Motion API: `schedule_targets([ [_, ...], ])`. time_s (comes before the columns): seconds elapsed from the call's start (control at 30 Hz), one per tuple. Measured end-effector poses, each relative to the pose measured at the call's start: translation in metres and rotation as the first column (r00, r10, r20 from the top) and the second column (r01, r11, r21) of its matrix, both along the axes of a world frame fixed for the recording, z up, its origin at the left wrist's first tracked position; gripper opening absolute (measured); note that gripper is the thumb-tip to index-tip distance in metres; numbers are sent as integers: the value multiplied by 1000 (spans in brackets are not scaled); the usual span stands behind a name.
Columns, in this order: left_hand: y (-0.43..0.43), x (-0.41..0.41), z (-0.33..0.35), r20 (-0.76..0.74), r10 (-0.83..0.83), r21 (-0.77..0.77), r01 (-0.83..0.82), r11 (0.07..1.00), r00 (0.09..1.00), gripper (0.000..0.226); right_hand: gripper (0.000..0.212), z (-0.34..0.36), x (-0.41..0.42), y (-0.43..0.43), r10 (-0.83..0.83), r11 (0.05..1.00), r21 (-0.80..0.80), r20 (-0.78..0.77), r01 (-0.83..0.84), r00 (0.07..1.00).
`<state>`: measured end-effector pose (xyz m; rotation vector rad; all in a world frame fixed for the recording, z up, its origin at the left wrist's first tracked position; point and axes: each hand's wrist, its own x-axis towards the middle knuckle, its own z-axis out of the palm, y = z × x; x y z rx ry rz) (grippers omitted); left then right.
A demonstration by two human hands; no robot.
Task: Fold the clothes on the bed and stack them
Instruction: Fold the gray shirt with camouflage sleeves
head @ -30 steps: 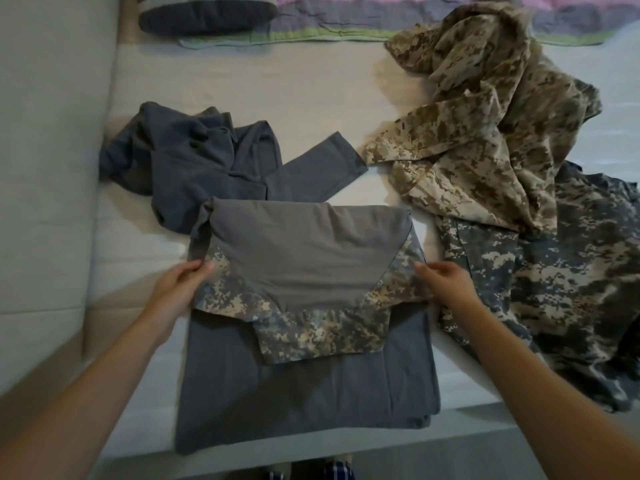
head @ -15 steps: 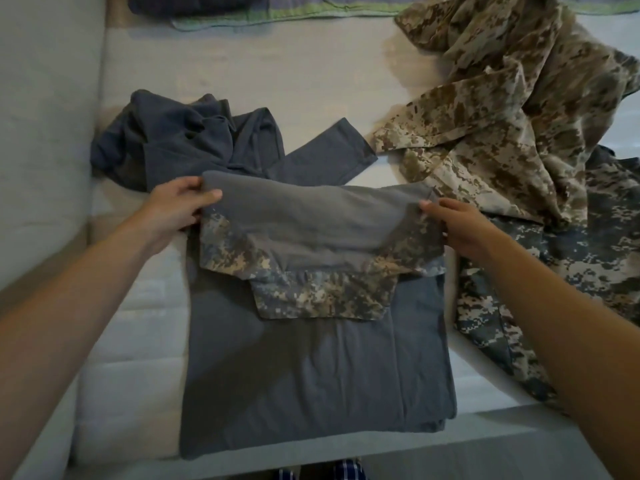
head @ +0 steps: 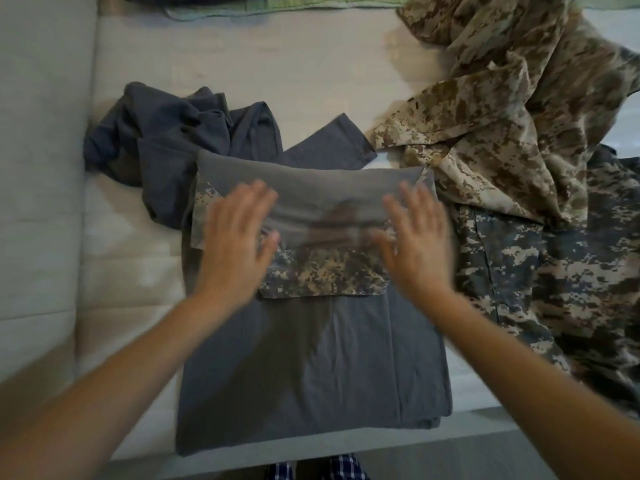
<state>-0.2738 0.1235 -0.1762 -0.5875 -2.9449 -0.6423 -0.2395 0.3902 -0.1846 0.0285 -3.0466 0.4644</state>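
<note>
**Status.** The left hand [head: 235, 244] and right hand [head: 415, 244] have released the far corners of the grey-and-camouflage shirt [head: 311, 188], which they pinched half a second ago. Both hands are now flat, palms down, fingers straight and spread, holding nothing. They lie over the shirt's left and right halves. Motion blur hides whether the palms press the cloth or hover just above it.

**Location of work.** The shirt lies folded on top of the folded grey garment [head: 311, 375], flush with its far edge. This two-piece stack sits at the near edge of the bed [head: 277, 57], at 6 o'clock in the view.

**Remaining items.**
- Crumpled grey garment [head: 173, 133]: 10 o'clock from the stack, one sleeve reaching behind it.
- Tan camouflage garment [head: 502, 116]: 2 o'clock, heaped.
- Grey-green camouflage garment [head: 554, 271]: 3 o'clock, just beside the stack, partly under the tan one.

**Assessment.** The release indicates that the fold is placed; the open palms suggest a smoothing pass. Two pieces appear finished and three remain unfolded, so the task is judged less than half complete.
</note>
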Motion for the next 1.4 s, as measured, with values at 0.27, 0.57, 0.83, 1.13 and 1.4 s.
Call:
schedule_targets([
  [0.27,-22,30,-33,294,-123,-328,220,919,948,62,54,-11,38,-32,17,998,58,288,-35,957],
  [0.57,-25,-93,12,253,-62,-460,176,870,966,80,80,13,-90,38,165,960,136,428,-244,889],
  [0.83,-28,-115,45,475,-249,-384,454,804,844,23,19,44,-106,54,225,940,79,588,-332,777],
  [1.13,-39,-123,82,321,-2,-256,89,963,947,20,23,87,-108,73,-1,999,50,230,-10,973],
  [1.4,-50,-33,101,-216,-8,-17,5,1000,976,20,19,103,-14,66,-33,999,31,-245,41,969],
])
